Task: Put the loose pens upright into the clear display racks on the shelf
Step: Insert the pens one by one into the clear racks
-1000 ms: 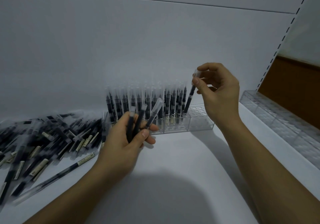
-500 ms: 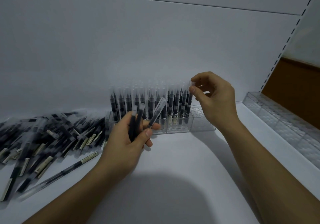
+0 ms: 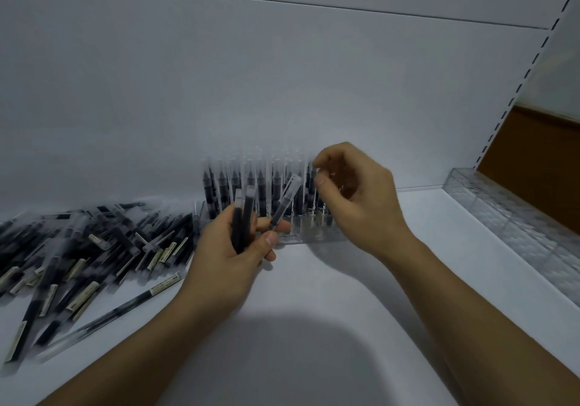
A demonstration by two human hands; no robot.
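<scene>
Now my left hand is just in front of the clear plastic display rack, its fingers curled around three black pens with clear caps. Two of them lie together in the palm. The third pen leans out toward the rack and seems to be held only by the fingertips.

My right hand is at the right end of the rack, with curled fingers. Its thumb and forefinger tips are close together beside the top of the last of the standing pens. This part is blurred, so I cannot tell whether they pinch that pen or hold nothing.

I think the first danger is the third pen. The grip on it looks weak, so it can slip and fall on the white shelf or against the row. The second danger is my right hand: if I pull it away carelessly, the knuckles may brush the tall caps and tip the nearby pens. If the last pen is not fully down in its hole, it may lean or jump out. The rack also looks light, so a push could slide it back.

Left of the rack lies the heap of loose black pens, with much work waiting. Well to the right of the rack, the second empty clear rack is not yet used.
</scene>
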